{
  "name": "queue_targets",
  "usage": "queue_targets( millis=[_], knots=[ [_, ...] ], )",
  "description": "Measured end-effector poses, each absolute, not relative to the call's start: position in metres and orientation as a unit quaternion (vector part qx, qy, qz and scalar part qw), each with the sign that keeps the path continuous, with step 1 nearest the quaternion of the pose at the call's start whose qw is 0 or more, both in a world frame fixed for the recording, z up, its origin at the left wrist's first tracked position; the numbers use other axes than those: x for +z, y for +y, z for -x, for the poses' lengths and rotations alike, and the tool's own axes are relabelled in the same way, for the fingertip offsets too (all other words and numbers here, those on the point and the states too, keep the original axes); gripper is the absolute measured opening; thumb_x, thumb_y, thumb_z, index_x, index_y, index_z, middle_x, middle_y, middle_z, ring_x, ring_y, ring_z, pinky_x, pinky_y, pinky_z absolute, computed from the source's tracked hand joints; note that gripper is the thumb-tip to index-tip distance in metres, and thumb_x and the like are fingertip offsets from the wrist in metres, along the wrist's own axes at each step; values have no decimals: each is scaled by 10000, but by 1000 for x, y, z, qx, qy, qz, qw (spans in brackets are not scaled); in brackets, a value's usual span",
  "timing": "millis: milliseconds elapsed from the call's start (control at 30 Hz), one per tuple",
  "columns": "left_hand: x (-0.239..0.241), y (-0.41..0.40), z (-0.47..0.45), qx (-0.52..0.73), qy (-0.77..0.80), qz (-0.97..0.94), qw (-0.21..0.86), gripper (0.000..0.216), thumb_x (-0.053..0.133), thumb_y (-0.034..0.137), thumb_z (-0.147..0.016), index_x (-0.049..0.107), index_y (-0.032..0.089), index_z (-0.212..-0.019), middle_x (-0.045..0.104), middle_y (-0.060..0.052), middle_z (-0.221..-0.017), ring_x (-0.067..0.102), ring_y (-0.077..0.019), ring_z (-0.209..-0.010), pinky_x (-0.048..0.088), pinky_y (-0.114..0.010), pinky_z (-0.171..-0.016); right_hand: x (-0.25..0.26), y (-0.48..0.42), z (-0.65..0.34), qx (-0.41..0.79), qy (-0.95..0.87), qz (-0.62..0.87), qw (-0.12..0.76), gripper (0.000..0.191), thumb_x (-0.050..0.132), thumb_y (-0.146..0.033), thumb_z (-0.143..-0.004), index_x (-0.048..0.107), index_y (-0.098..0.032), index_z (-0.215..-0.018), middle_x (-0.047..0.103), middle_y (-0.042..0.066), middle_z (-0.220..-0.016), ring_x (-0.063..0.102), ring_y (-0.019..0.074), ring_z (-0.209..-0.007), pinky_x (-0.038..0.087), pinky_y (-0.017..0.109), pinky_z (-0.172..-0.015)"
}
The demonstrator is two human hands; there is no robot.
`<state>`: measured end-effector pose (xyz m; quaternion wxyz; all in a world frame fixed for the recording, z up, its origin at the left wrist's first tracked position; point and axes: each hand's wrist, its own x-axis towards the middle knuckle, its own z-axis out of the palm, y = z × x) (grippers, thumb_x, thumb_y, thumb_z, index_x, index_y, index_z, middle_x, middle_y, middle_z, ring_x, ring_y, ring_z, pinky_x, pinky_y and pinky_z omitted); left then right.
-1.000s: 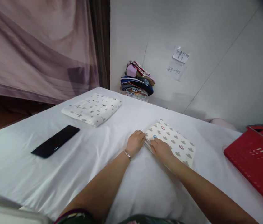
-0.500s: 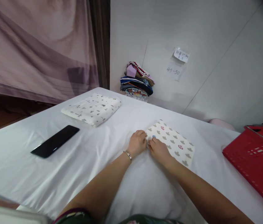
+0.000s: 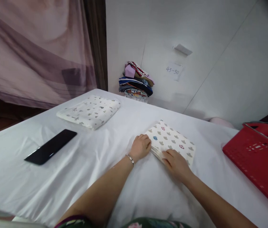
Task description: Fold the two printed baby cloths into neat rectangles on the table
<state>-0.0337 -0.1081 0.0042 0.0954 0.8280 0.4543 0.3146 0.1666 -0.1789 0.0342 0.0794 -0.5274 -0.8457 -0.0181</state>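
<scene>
A folded cloth (image 3: 172, 137), cream with grey cloud-like shapes and a few red and blue marks, lies on the white-covered table (image 3: 81, 177). Its layered near edge faces me. My left hand (image 3: 141, 146), with a bracelet on the wrist, grips the cloth's left corner with curled fingers. Farther right along that same edge, my right hand (image 3: 177, 163) pinches the layers, thumb below and fingers on top. The fingertips of both hands are partly hidden by the cloth and the hands themselves.
Another folded white cloth (image 3: 90, 110) with small grey prints lies at the back left. A black flat slab (image 3: 52, 146) rests nearer on the left. At the right edge stands a red basket (image 3: 255, 161). Stacked folded clothes (image 3: 136, 80) sit beyond the table by the wall.
My right hand has slid right along the cloth's near edge, away from my left hand, exposing the layers. My left hand stays at the corner. The view has shifted slightly.
</scene>
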Motion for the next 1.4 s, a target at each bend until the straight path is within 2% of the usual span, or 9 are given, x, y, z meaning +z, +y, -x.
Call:
queue_targets(
  millis=[167,333,567,767,933,1233,1400],
  knots=[
    [4,-108,33,323,452,-827,88,197,456,310,-841,609,206,-773,572,-28,-866,477,-163,-838,357,-324,-761,32,-203,-193,-22,-833,545,97,259,368,-281,-889,562,-208,-1045,567,77,-955,525,197,-828,436,329,-699],
    [5,-109,32,302,457,-833,81,197,443,307,-850,609,208,-810,574,-35,-890,477,-171,-863,360,-321,-759,25,-211,-197,-55,-833,540,108,304,355,-229,-887,528,-180,-1133,574,100,-1012,521,218,-875,428,368,-750],
    [4,-109,32,299,463,-831,76,201,439,318,-850,610,214,-839,580,-35,-922,486,-179,-887,367,-332,-770,15,-212,-196,-75,-842,524,104,336,325,-114,-863,545,-167,-1111,587,102,-961,521,210,-848,423,348,-718],
    [6,-114,26,318,438,-841,26,183,426,244,-856,603,202,-836,582,-54,-957,486,-196,-920,372,-358,-776,11,-224,-196,-113,-845,505,134,406,378,-56,-796,491,-125,-1180,563,127,-1048,495,226,-900,407,404,-815],
    [6,-124,14,321,339,-884,21,199,405,185,-864,601,211,-887,591,-52,-973,490,-188,-948,364,-368,-829,9,-227,-198,-121,-848,496,144,496,376,-6,-727,482,-107,-1200,559,139,-1070,496,236,-915,425,420,-821],
    [-1,-120,13,317,325,-889,52,171,438,205,-853,609,201,-869,609,-43,-896,512,-176,-876,386,-345,-784,-3,-236,-206,-139,-848,467,210,432,311,-31,-834,516,-143,-1197,566,130,-1132,504,221,-1033,445,416,-875],
    [-1,-120,14,328,320,-887,58,175,443,202,-851,618,203,-856,613,-42,-891,516,-172,-868,385,-342,-780,-6,-239,-212,-120,-848,458,239,463,315,-44,-844,452,-167,-1268,567,116,-1147,501,213,-1078,448,432,-904]
  ],
)
